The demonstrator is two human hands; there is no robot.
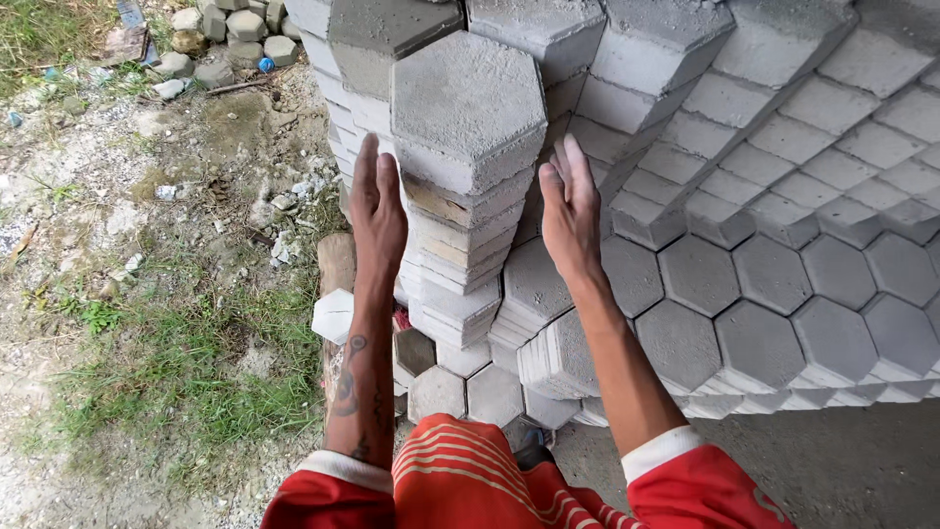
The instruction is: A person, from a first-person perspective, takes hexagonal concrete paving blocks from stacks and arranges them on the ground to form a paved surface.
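A tall column of grey hexagonal concrete pavers (468, 108) rises in front of me. My left hand (376, 201) lies flat against the column's left side, fingers straight and pointing up. On the right side, my right hand (569, 201) presses the same column with fingers together. Both palms face inward, clamping the upper pavers between them. My forearms reach out from red sleeves with white cuffs.
Stepped stacks of the same hexagonal pavers (774, 196) fill the right and back. Lower pavers (494, 392) lie near my knees. On the left is gravel and grass (147, 294), with loose pavers (235, 29) far off and a broken white piece (333, 315).
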